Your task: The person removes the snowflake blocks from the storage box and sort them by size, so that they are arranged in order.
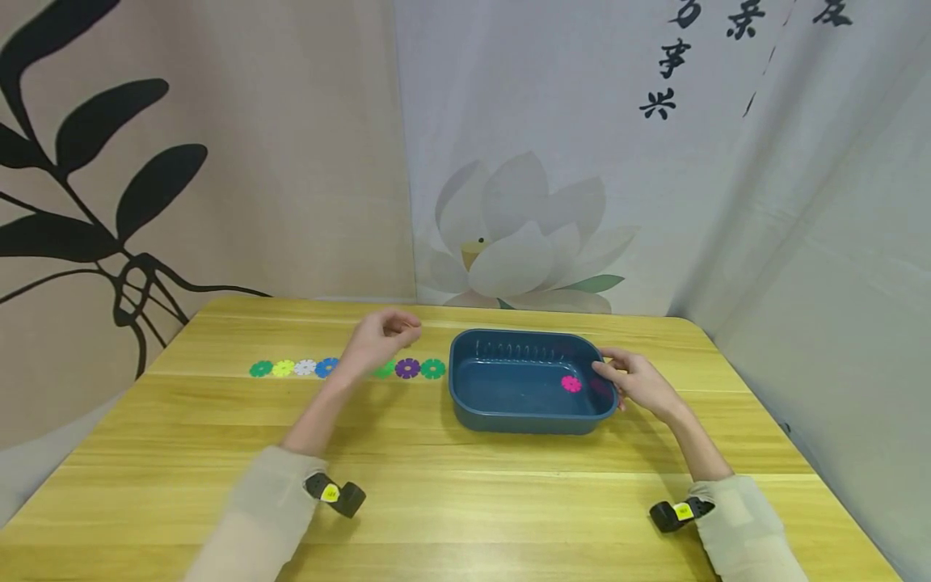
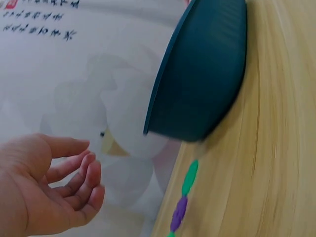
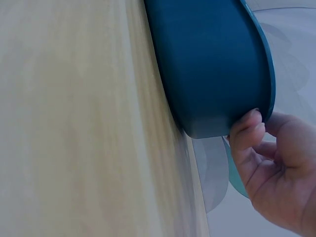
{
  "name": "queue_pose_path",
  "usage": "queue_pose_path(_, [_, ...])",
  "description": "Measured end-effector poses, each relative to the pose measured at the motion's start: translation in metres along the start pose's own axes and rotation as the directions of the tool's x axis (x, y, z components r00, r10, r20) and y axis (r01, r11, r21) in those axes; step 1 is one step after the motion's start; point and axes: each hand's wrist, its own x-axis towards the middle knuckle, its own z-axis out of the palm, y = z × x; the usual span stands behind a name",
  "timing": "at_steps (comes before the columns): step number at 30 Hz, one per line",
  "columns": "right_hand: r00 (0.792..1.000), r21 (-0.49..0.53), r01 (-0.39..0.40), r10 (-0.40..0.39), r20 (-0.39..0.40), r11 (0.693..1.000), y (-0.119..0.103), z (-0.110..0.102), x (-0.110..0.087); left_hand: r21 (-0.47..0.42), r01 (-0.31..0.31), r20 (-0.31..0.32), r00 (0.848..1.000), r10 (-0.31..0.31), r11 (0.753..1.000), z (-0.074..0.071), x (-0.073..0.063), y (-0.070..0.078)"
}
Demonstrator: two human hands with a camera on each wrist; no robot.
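A dark blue rectangular plastic basin stands on the wooden table, with one pink flower-shaped disc lying inside. My right hand grips its right end, thumb over the rim and fingers on the outer wall; the right wrist view shows the same hand at the rim. Left of the basin, my left hand hovers above a row of flower-shaped discs, fingers loosely bent. In the left wrist view nothing shows between the fingers of that hand. A green disc and a purple disc lie nearest the basin.
Farther left, the row has a blue disc, a white disc, a yellow disc and a green disc at its end. My left forearm hides the row's middle. Behind the table hangs a printed curtain.
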Motion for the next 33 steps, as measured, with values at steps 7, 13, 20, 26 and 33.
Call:
queue_pose_path(7, [1.000,0.006,0.002,-0.002,0.005,1.000,0.000,0.000,0.000,-0.040,-0.048,0.040,0.998,0.050,0.998,0.032,0.005,0.017])
queue_pose_path(13, [1.000,0.009,-0.003,0.003,0.002,1.000,0.000,0.000,0.000,-0.067,-0.055,0.077,0.995,0.060,0.996,0.056,0.010,0.025])
queue_pose_path(20, [1.000,-0.001,-0.005,0.005,-0.004,1.000,0.000,0.000,-0.001,-0.076,-0.072,0.116,0.990,0.081,0.994,0.086,0.011,0.032])
queue_pose_path(26, [1.000,-0.003,-0.004,0.004,-0.001,1.000,0.001,0.000,0.000,-0.082,-0.092,0.154,0.983,0.104,0.992,0.108,0.013,0.033])
queue_pose_path(33, [1.000,-0.011,-0.003,0.003,-0.003,1.000,0.002,0.000,0.001,-0.076,-0.084,0.191,0.977,0.097,0.994,0.132,0.015,0.037])
